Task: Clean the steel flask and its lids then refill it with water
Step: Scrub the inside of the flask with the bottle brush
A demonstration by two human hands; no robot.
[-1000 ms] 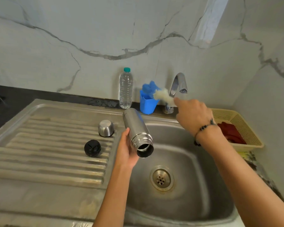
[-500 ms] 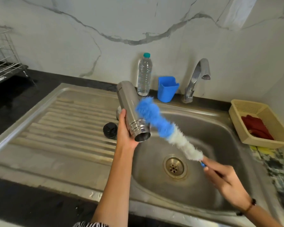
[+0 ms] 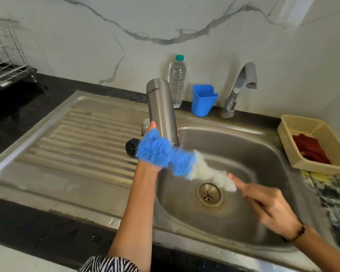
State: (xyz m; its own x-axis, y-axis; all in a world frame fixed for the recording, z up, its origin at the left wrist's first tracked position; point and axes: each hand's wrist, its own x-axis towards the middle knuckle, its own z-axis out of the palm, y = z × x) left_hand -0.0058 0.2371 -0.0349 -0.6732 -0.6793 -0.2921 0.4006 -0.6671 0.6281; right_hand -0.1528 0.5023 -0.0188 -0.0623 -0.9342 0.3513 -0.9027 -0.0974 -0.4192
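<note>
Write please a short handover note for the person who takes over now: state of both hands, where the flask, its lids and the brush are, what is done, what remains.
Left hand grips the steel flask, tilted with its open mouth down toward the sink.
Right hand holds the bottle brush by its handle; the blue tip lies across the flask's mouth, not visibly inside.
Black lid lies on the drainboard; the steel cap sits behind the left hand, mostly hidden.
Done: flask opened, brush fetched.
Left: scrub the flask, wash both lids, rinse, refill. Tap shows no water.
</note>
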